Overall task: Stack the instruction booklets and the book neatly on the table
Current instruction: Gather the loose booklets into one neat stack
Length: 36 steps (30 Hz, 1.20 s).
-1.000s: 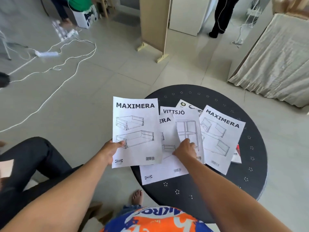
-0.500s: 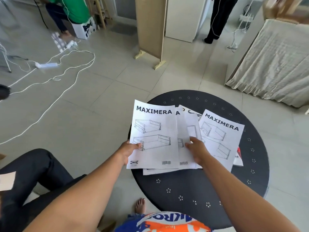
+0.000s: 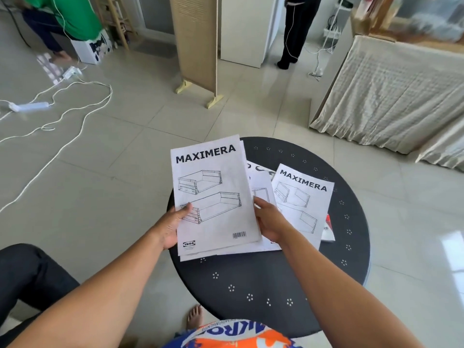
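Note:
A white MAXIMERA booklet (image 3: 213, 187) lies on top of other booklets over the left part of the round black table (image 3: 276, 285). My left hand (image 3: 173, 227) grips its lower left edge, thumb on the cover. My right hand (image 3: 270, 222) holds the right edge of the gathered booklets. A second MAXIMERA booklet (image 3: 303, 197) lies flat to the right, overlapping a partly hidden booklet (image 3: 261, 179). Under its right corner pokes out a red and white book (image 3: 329, 231).
White cables and a power strip (image 3: 30, 106) trail over the tiled floor at left. A wooden panel (image 3: 194, 46) stands behind the table, a cloth-draped bench (image 3: 391, 96) at right. Two people are at the back. A dark-trousered leg (image 3: 27, 272) sits at my left.
My left hand has carried the top MAXIMERA booklet rightward over the other booklets, covering the VITTSJÖ one. My right hand shifted to the pile's right edge. The camera view tilted.

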{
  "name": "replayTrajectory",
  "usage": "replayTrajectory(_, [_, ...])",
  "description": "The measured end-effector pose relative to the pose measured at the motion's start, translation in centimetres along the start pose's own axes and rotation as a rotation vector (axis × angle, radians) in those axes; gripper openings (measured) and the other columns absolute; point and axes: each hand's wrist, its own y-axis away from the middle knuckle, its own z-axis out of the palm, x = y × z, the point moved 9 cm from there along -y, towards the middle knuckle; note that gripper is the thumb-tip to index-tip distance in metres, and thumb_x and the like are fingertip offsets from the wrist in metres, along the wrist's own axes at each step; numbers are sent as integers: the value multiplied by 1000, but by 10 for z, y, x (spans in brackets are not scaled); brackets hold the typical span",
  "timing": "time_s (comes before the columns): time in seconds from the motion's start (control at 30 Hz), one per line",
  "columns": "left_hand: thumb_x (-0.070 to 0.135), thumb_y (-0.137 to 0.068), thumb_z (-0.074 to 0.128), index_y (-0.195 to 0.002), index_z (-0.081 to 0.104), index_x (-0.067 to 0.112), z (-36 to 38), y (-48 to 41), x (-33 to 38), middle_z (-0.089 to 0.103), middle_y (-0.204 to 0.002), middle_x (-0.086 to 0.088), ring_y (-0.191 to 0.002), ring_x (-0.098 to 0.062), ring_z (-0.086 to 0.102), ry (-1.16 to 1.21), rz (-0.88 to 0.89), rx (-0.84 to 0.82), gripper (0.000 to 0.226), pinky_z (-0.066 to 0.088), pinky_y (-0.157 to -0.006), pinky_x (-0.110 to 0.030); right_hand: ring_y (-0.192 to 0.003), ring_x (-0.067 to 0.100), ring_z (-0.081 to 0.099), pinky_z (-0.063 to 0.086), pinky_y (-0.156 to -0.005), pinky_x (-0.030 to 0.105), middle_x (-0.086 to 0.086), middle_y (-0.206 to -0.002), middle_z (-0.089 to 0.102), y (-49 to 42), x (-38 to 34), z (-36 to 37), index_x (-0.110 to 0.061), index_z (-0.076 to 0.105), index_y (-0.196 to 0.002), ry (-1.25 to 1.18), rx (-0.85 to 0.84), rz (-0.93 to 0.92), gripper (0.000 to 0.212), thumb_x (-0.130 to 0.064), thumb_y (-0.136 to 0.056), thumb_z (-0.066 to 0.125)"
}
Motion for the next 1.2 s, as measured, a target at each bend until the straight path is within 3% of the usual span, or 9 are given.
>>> replayTrajectory(0.13, [9, -88, 65, -120, 60, 12, -16, -6, 3, 65, -118, -16, -101, -31, 63, -77, 57, 137, 33, 48, -94, -52, -101, 23, 68, 58, -86, 35, 6, -117, 71, -3, -4, 4, -15, 63, -130, 23, -149, 45, 34, -11, -102, 46])
replayTrajectory(0.23, [9, -83, 70, -104, 65, 19, -22, -8, 9, 67, -113, -10, -106, -29, 60, -99, 97, 203, 24, 45, -99, -52, -74, 20, 62, 54, -64, 29, 9, -99, 69, -14, -15, -46, -11, 68, -115, 292, 257, 11, 24, -17, -97, 54])
replayTrajectory(0.3, [6, -83, 68, -105, 64, 18, -22, -7, 13, 68, -105, -8, -107, -31, 60, -94, 108, 204, 25, 47, -95, -53, -89, 24, 62, 54, -79, 36, 13, -116, 65, -13, -24, -84, -13, 66, -115, 599, 586, 16, 30, -27, -89, 67])
replayTrajectory(0.37, [2, -86, 64, -115, 61, 15, -25, -6, 16, 67, -98, -7, -94, -28, 61, -78, 111, 219, 33, 52, -82, -45, -119, 31, 52, 44, -97, 40, 16, -135, 50, -8, -22, -99, -10, 53, -130, 839, 715, 140, 62, -42, -82, 74])
replayTrajectory(0.5, [1, -87, 63, -115, 59, 18, -31, -4, 15, 65, -104, -9, -100, -30, 59, -93, 98, 227, 33, 50, -85, -50, -134, 32, 35, 38, -105, 43, 15, -143, 35, -3, -7, -92, -4, 35, -141, 964, 712, 325, 105, -64, -66, 78])
replayTrajectory(0.63, [-1, -90, 59, -112, 58, 18, -35, 4, 10, 65, -97, -7, -86, -26, 61, -83, 74, 252, 29, 52, -76, -43, -135, 30, 34, 38, -105, 43, 12, -143, 34, -6, 7, -89, -3, 29, -144, 981, 731, 371, 117, -61, -59, 83])
replayTrajectory(0.77, [-3, -88, 60, -125, 57, 13, -45, 7, 5, 64, -115, -14, -103, -33, 60, -77, 58, 257, 40, 46, -94, -62, -133, 30, 36, 35, -106, 42, 12, -142, 34, -4, 8, -92, -3, 31, -142, 994, 788, 395, 112, -53, -60, 87])
replayTrajectory(0.97, [-2, -87, 62, -111, 60, 20, -50, 9, 6, 63, -116, -12, -107, -31, 58, -102, 49, 293, 32, 45, -96, -62, -122, 42, 51, 46, -95, 49, 20, -138, 40, -11, 12, -86, -7, 26, -136, 814, 802, 259, 93, -28, -69, 87])
replayTrajectory(1.2, [0, -84, 66, -107, 63, 22, -46, 0, 6, 64, -126, -16, -119, -37, 58, -125, 21, 252, 32, 43, -97, -65, -80, 30, 59, 51, -72, 35, 15, -100, 67, -9, 5, -88, -3, 63, -103, 760, 672, 206, 21, -8, -82, 63])
